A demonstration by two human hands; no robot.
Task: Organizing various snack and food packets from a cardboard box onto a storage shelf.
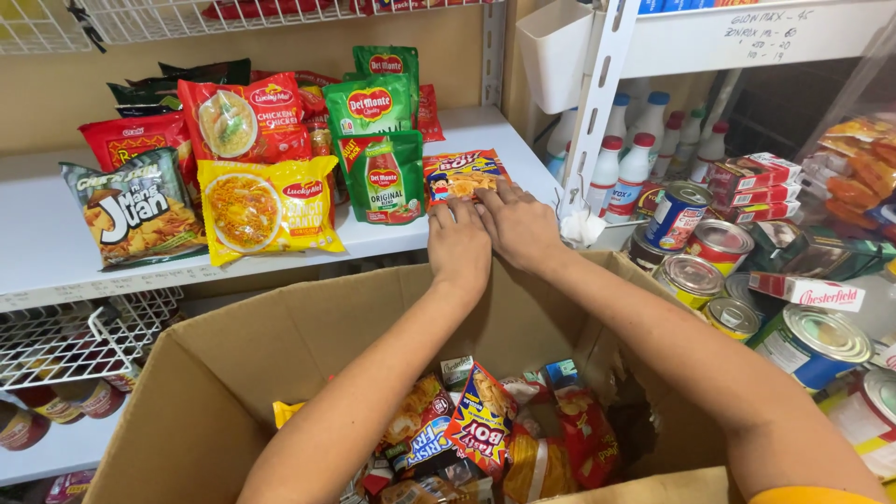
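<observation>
Both hands meet at the centre of the frame, on the front edge of the white shelf (56, 243). The left hand (459, 245) and the right hand (519, 224) lie palm down, side by side and touching, fingers flat and loosely together, pressing on the near end of an orange-and-red snack packet (462, 174) that lies flat on the shelf. Neither hand is clamped around it; the fingertips simply rest on top.

The step in hand looks like setting this packet in its place, just right of the green sauce pouch (385, 177) and the yellow noodle packet (269, 207). Below the arms, in the lower middle of the frame, an open cardboard box (224, 355) is full of more snack packets (481, 420).

The next move, I judge, calls for lifting both hands off without dragging the packet, then reaching down into the box. Cans (691, 278) crowd the right of the frame, close to the right forearm.
</observation>
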